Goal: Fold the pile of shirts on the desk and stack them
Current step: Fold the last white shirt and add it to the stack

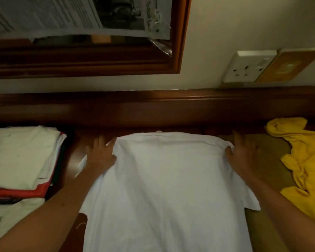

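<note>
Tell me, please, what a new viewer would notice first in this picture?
First comes the white shirt, spread flat in the middle of the desk, with the left hand and the right hand at its shoulders. A crumpled yellow shirt lies at the right, and a stack of folded shirts sits at the left.
</note>
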The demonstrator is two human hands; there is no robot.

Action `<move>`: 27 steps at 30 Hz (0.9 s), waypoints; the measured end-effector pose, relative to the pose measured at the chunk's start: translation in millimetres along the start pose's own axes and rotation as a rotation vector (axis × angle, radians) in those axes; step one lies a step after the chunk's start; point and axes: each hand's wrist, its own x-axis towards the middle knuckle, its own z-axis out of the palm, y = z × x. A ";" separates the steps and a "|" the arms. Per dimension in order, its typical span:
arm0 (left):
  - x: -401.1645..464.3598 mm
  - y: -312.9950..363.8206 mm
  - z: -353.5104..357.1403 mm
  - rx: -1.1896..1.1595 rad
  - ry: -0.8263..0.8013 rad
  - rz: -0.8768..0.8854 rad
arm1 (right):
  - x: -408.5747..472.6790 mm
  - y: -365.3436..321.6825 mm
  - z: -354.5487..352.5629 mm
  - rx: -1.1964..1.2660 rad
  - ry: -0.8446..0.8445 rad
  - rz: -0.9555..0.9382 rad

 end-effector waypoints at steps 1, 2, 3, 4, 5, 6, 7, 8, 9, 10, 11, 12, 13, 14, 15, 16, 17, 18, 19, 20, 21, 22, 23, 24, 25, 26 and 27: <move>-17.7 4.9 3.1 -0.079 0.093 -0.006 | -17.0 -3.5 -3.0 0.021 0.046 -0.025; -38.0 9.4 9.0 -0.152 0.180 -0.003 | -39.6 -7.1 -3.8 0.037 0.076 -0.073; -60.7 14.4 17.0 -0.198 0.251 0.016 | -65.8 -8.7 -1.4 0.058 0.090 -0.135; -85.7 18.4 27.8 -0.235 0.304 0.038 | -94.2 -8.1 3.8 0.080 0.091 -0.187; -113.0 22.5 40.0 -0.270 0.339 0.059 | -123.8 -4.7 10.4 0.102 0.078 -0.220; -143.7 25.9 54.1 -0.306 0.356 0.065 | -154.5 0.7 16.8 0.113 0.071 -0.234; -173.4 29.2 69.3 -0.331 0.369 0.077 | -183.8 7.9 23.5 0.114 0.064 -0.229; -202.0 31.2 85.6 -0.346 0.369 0.084 | -212.2 16.0 29.8 0.111 0.052 -0.222; -226.3 33.3 103.0 -0.357 0.343 0.088 | -238.4 23.8 34.7 0.100 0.040 -0.211; -248.0 34.8 120.9 -0.364 0.283 0.090 | -263.4 31.8 40.6 0.068 0.011 -0.207; -266.2 35.7 134.6 -0.366 0.195 0.087 | -286.8 39.7 47.2 0.019 -0.038 -0.209; -280.8 35.6 145.0 -0.367 0.116 0.074 | -307.0 46.5 51.5 -0.015 -0.105 -0.204; -292.4 33.7 154.0 -0.369 0.036 0.047 | -324.0 52.4 52.8 -0.034 -0.166 -0.174; -300.9 30.3 160.9 -0.369 -0.026 0.017 | -336.5 58.6 52.7 -0.063 -0.210 -0.117; -307.6 25.1 166.4 -0.371 -0.079 0.014 | -347.6 65.6 51.4 -0.096 -0.241 -0.050; -312.0 18.2 169.9 -0.383 -0.094 0.023 | -354.7 73.9 50.5 -0.110 -0.300 0.001; -314.6 10.4 171.9 -0.400 -0.091 0.028 | -358.3 83.1 48.5 -0.101 -0.350 0.028; -316.9 2.3 172.2 -0.420 -0.093 0.020 | -359.5 89.8 45.0 -0.086 -0.385 0.035; -318.6 -6.1 173.5 -0.446 -0.102 0.004 | -359.7 94.2 40.7 -0.067 -0.407 0.030; -320.8 -14.1 175.7 -0.467 -0.120 -0.014 | -358.9 95.7 36.1 -0.047 -0.428 0.018; -323.4 -21.2 177.0 -0.479 -0.144 -0.027 | -358.0 95.8 32.3 -0.032 -0.466 0.017; -325.7 -27.4 178.8 -0.483 -0.166 -0.034 | -356.5 94.6 28.7 -0.026 -0.501 0.018; -328.0 -31.4 179.2 -0.478 -0.187 -0.033 | -355.4 94.9 28.0 -0.025 -0.529 0.013; -329.0 -33.5 177.6 -0.469 -0.205 -0.028 | -353.8 94.3 26.8 -0.023 -0.552 0.007; -328.5 -33.7 175.2 -0.463 -0.216 -0.022 | -351.5 94.3 25.8 -0.017 -0.567 0.007; -327.9 -31.4 171.4 -0.455 -0.219 -0.019 | -349.4 94.7 24.4 -0.011 -0.580 0.011; -327.3 -26.8 167.0 -0.446 -0.214 -0.016 | -347.9 94.9 23.8 0.000 -0.570 0.014</move>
